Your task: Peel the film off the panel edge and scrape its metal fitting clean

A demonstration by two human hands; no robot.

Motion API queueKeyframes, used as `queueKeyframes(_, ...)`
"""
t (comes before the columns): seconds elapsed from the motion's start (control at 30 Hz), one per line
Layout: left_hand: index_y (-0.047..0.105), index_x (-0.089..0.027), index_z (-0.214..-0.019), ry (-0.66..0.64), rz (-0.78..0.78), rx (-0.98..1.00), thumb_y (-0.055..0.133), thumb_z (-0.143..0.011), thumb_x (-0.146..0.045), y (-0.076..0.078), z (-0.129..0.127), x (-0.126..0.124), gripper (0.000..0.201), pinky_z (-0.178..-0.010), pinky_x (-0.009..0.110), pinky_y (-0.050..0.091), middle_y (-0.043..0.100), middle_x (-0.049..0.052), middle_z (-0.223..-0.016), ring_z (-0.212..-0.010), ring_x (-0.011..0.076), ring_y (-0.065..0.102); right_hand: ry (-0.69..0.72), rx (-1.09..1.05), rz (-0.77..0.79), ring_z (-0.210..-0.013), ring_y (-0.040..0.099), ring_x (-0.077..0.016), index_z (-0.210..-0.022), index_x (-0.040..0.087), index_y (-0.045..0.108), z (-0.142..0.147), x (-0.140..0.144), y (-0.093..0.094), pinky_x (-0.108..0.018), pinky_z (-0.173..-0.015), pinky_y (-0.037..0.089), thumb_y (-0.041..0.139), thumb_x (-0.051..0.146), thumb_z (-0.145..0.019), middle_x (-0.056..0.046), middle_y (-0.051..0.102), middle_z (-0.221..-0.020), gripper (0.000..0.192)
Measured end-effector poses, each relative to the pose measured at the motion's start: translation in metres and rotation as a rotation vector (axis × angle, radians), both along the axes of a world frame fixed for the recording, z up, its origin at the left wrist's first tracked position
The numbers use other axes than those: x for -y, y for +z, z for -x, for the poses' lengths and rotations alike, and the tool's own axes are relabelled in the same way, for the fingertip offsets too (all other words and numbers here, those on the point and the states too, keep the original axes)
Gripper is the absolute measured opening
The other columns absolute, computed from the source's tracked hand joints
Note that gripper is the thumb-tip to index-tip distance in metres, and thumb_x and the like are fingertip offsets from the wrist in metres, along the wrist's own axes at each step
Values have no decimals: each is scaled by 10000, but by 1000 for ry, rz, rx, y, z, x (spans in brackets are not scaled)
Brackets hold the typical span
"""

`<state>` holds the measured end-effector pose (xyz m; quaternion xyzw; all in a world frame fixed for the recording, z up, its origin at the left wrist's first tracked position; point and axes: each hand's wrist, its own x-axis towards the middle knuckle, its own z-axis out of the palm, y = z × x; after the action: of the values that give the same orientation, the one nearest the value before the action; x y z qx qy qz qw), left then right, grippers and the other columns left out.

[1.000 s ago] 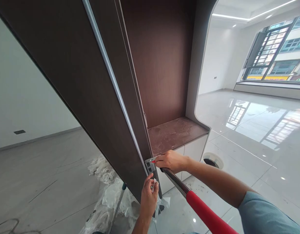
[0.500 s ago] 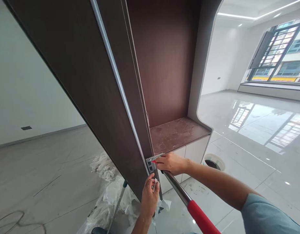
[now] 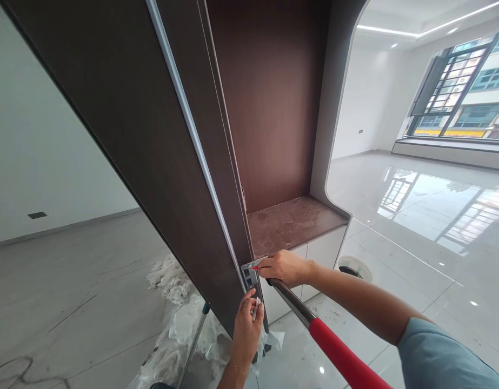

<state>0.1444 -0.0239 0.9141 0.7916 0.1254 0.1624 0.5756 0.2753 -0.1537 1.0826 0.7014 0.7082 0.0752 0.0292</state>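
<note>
Pinching a small red-tipped tool (image 3: 255, 266), possibly a marker or a driver, the right hand (image 3: 285, 268) is pressing its tip against the grey metal fitting (image 3: 250, 277) at the lower edge of the dark cabinet door (image 3: 123, 124). The left hand (image 3: 248, 326) is bracing just below, fingers closed around a scrap of clear wrapping and touching the door's edge. A chrome pole with a red grip (image 3: 334, 348) is passing beneath the right wrist; what is holding it cannot be told. The fitting is sitting where the aluminium edge strip (image 3: 192, 140) is ending, beside the brown countertop (image 3: 293, 221). By appearance, the step in hand is working on this bottom fitting. The next move is calling for a steady door and a tool tip kept seated on the fitting. Crumpled plastic sheeting (image 3: 172, 281) is lying on the floor below.
</note>
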Motion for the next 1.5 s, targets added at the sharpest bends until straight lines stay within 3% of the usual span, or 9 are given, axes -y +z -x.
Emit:
queueKeyframes(0.1,562,-114,-1051,16,-2,-10,459,-794,-489,2,1,-3,466,-789,425,533,593,156,-1048,-841,213,599,-21,15,3,-689,515,-124,-904,196,529,0,1,2,-268,-543,312,406,213,-896,-18,614,-917,125)
queueKeyframes(0.23,536,-118,-1124,-6,-2,-17,452,-805,-491,5,3,-2,498,-800,420,522,610,118,-947,-837,212,594,9,37,5,-709,516,-128,-915,187,532,3,-3,1,-268,-560,317,409,209,-897,-35,615,-950,126)
queueKeyframes(0.4,530,-138,-1137,-29,-5,-53,435,-816,-500,6,4,-1,493,-852,434,485,626,131,-998,-887,227,593,-19,-2,1,-723,531,-125,-910,191,529,-1,2,1,-263,-566,325,402,229,-914,-24,613,-933,132)
queueKeyframes(0.53,546,-171,-1005,-69,26,-135,406,-817,-519,6,7,-5,420,-841,401,476,630,141,-1051,-936,235,605,-32,-14,3,-735,539,-123,-917,183,527,-4,11,3,-260,-571,329,391,221,-915,-30,616,-951,141)
queueKeyframes(0.7,498,-206,-812,-79,-26,-153,382,-835,-522,13,9,-3,337,-711,325,441,617,54,-762,-717,193,596,-22,27,-8,-714,524,-126,-904,186,519,1,11,2,-274,-568,316,385,214,-911,-24,616,-922,137)
queueKeyframes(0.93,504,-197,-859,-83,59,-155,394,-809,-533,19,10,0,357,-704,310,463,642,75,-847,-693,180,614,-7,84,8,-706,521,-131,-921,189,514,9,0,-1,-280,-551,310,409,221,-898,-24,613,-950,112)
queueKeyframes(1.1,505,-212,-822,-83,20,-156,394,-820,-530,16,12,0,337,-704,316,455,634,46,-757,-687,185,608,0,117,23,-720,531,-135,-976,196,511,9,-3,-3,-281,-567,336,436,225,-885,-27,613,-1006,121)
queueKeyframes(1.33,451,-204,-938,17,152,-88,447,-793,-590,13,13,-4,413,-624,330,498,685,76,-868,-573,171,592,-58,89,49,-652,514,-131,-877,195,516,11,-1,4,-280,-526,300,411,242,-889,-19,602,-876,116)
queueKeyframes(1.5,339,-205,-1274,36,189,-88,449,-814,-593,20,14,-8,612,-681,333,506,681,54,-889,-628,166,589,-83,85,63,-661,502,-130,-892,193,517,13,4,6,-269,-541,312,430,211,-860,-26,598,-865,94)
